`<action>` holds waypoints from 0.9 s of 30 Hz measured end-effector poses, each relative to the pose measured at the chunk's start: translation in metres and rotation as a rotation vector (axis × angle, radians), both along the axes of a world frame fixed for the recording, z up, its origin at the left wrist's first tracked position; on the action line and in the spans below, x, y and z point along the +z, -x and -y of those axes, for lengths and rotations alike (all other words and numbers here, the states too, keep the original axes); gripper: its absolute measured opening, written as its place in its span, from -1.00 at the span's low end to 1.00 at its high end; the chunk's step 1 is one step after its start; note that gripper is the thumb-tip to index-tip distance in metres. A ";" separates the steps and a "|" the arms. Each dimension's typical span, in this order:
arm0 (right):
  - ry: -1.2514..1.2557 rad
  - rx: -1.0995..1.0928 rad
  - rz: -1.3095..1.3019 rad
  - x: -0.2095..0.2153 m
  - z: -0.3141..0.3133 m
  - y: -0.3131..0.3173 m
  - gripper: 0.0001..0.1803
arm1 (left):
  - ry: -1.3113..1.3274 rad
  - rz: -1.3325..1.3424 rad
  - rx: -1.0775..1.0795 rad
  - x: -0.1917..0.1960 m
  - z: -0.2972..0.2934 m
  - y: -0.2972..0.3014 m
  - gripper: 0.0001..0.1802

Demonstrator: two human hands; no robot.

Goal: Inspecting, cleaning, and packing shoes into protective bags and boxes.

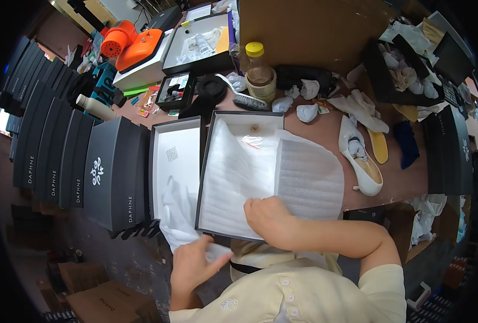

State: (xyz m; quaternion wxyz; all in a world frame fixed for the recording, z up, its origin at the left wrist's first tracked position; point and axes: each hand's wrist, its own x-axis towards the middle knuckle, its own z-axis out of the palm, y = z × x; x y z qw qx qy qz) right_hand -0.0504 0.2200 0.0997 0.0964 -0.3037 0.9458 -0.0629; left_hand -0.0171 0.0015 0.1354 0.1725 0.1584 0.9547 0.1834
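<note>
An open shoe box [199, 188] with a dark rim lies in front of me, lined with white foam sheet [228, 183] that spreads out over its right side. My right hand [270, 219] is closed in a fist above the foam near the box's front; what its fingers hold, if anything, is hidden. Beside the box lies its lid [179, 148], white inside. A thin white sheet [179, 215] drapes over the lid's front end, and my left hand [193, 265] has part of it between thumb and fingers. To the right, a white high-heeled shoe [360, 159] lies stuffed with paper.
Dark shoe boxes [109, 172] stand in a row at the left. An insole [378, 145] and a dark blue cloth [406, 144] lie right of the shoe. Behind are a brush [250, 102], a yellow-capped bottle [258, 64] and an orange device [136, 48]. Cartons [104, 301] sit below.
</note>
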 end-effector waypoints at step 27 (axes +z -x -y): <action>1.122 -0.532 0.418 -0.038 0.025 0.013 -0.40 | -0.421 -0.897 0.173 -0.039 -0.038 0.106 -0.70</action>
